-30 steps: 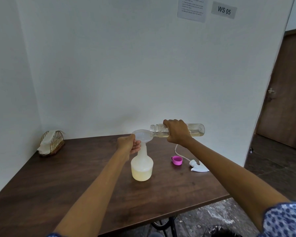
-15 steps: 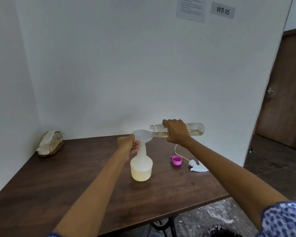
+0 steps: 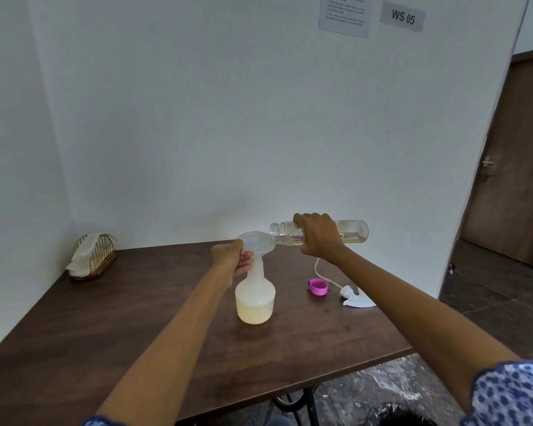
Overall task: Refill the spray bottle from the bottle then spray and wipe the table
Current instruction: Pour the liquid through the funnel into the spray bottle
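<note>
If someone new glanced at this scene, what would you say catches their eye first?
Mid-table, the right hand tips a clear bottle on its side into a funnel seated in the spray bottle, which the left hand steadies at the neck. The bright pink cap stands out on the dark table, right of the spray bottle, next to the detached white sprayer head.
</note>
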